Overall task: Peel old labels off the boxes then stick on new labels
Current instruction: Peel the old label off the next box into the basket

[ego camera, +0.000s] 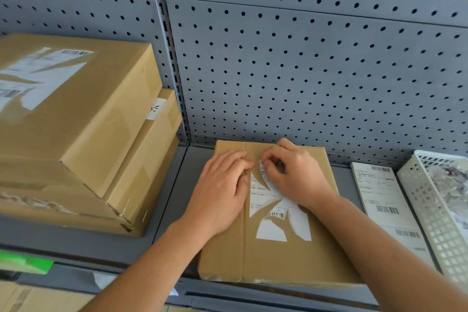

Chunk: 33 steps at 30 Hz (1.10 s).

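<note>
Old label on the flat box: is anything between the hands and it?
Nothing visible stands in the way. The right hand pinches the torn old label at its far end, and the left hand presses flat on the box beside it.

A stockroom: grey pegboard is rising beyond the left hand, over metal shelving. Labelled cardboard boxes are sitting stacked left of that hand.

1. A flat brown box lies centre, its white old label torn into ragged pieces.
2. Stacked boxes sit left; the top one bears a torn label.
3. Barcoded label sheets lie flat just right.
</note>
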{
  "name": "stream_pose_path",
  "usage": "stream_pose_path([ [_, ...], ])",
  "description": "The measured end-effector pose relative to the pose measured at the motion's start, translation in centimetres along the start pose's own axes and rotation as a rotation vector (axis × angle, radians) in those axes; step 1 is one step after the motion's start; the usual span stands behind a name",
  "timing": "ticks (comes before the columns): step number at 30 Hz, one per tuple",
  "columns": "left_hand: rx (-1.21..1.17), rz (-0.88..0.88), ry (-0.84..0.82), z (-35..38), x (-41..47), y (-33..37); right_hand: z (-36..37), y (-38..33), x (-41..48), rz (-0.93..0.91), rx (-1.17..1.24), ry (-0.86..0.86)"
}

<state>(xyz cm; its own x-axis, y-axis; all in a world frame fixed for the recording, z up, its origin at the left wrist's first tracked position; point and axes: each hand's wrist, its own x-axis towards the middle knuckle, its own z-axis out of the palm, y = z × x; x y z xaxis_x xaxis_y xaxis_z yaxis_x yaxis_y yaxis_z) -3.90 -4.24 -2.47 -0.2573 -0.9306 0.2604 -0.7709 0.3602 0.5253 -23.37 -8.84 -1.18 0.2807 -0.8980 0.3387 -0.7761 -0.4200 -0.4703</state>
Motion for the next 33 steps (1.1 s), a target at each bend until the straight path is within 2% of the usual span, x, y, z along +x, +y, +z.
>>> stream_pose_path([
  [4,0.0,-0.005,-0.005,-0.1,0.0,0.0,-0.3,-0.1,-0.1,-0.004,0.023,0.012],
  [8,-0.002,-0.006,-0.002,-0.1,-0.1,0.1,-0.1,0.0,0.2,-0.065,-0.076,-0.011],
  [13,0.008,-0.002,-0.007,-0.2,-0.1,0.1,-0.8,-0.3,1.5,-0.116,-0.157,-0.125],
  [19,0.046,0.001,-0.004,-0.2,0.0,0.2,-1.0,-0.7,2.6,-0.165,-0.368,-0.299],
  [23,0.046,0.005,0.001,-0.3,0.0,0.3,-1.1,-0.9,2.5,-0.11,-0.326,-0.357],
  [25,0.044,0.011,0.007,-0.4,0.0,0.3,-1.3,-0.4,2.0,-0.082,-0.224,-0.349],
  [28,0.042,0.015,0.013,-0.3,-0.1,0.3,-1.5,0.3,1.3,-0.047,-0.025,-0.252],
  [33,0.054,0.012,0.012,-0.3,0.0,0.3,-0.6,0.1,1.5,-0.152,-0.097,-0.168],
])
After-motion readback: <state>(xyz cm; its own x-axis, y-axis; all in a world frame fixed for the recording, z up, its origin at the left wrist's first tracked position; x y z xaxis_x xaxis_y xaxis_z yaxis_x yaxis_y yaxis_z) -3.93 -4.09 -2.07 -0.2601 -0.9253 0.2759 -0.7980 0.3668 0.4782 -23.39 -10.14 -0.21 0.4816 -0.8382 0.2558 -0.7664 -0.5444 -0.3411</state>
